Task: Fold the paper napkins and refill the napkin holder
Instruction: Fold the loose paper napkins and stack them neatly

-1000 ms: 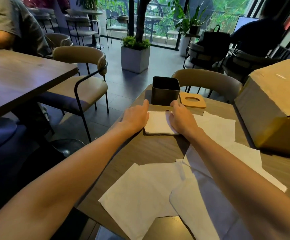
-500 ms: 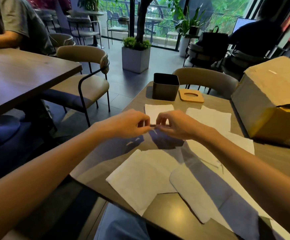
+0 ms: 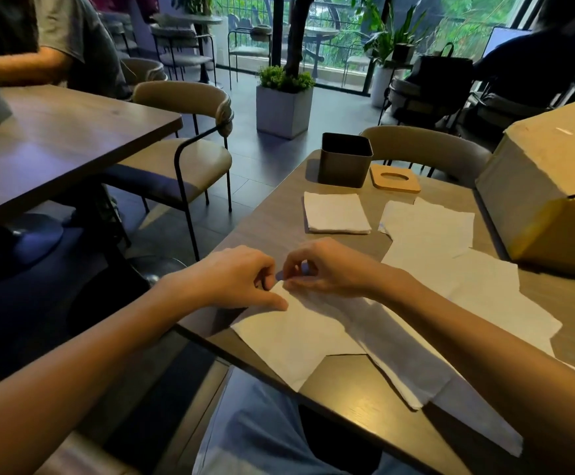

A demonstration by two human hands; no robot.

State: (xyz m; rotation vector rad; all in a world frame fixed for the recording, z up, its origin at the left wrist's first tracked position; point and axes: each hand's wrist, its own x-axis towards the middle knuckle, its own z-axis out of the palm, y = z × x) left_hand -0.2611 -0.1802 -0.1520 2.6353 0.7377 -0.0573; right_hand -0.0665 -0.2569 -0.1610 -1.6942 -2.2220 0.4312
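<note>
A dark square napkin holder point(image 3: 345, 159) stands open at the far edge of the wooden table point(image 3: 279, 214), its wooden lid point(image 3: 395, 178) lying beside it on the right. A folded white napkin point(image 3: 335, 217) lies flat just in front of the holder. An unfolded napkin point(image 3: 296, 334) lies near the table's front edge. My left hand point(image 3: 236, 279) and my right hand point(image 3: 323, 267) meet at its far corner, both pinching that corner between thumb and fingers. More flat napkins point(image 3: 430, 231) spread to the right, partly under my right forearm.
A large cardboard box point(image 3: 550, 186) fills the table's right side. A beige chair point(image 3: 426, 149) stands behind the table and another point(image 3: 190, 132) to the left, beside a second table point(image 3: 56, 138) where a person sits. A planter point(image 3: 284, 104) stands on the floor beyond.
Both hands left the folded napkin by the holder and drew back toward me. They now pinch the far corner of the nearest unfolded napkin.
</note>
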